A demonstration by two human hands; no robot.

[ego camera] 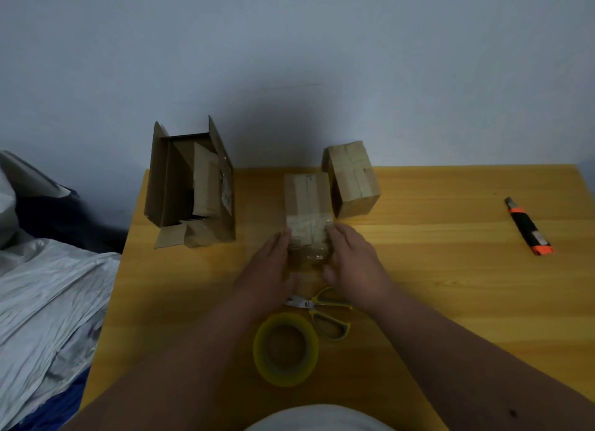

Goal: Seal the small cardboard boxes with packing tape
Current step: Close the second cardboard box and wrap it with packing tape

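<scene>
A small cardboard box [306,198] stands in the middle of the wooden table [434,269], with clear tape across its top and down its near face. My left hand [269,269] presses flat against the box's left side and my right hand [351,263] against its right side, fingers extended over the tape. A second small box [352,179], crossed with tape, stands just behind and to the right. A roll of yellowish packing tape [286,348] lies flat near the front edge, between my forearms.
Yellow-handled scissors [325,311] lie between the roll and the box. A larger open carton [193,186] holding more small boxes stands at the back left. An orange and black utility knife [529,226] lies far right. Grey plastic bags [48,295] pile left of the table.
</scene>
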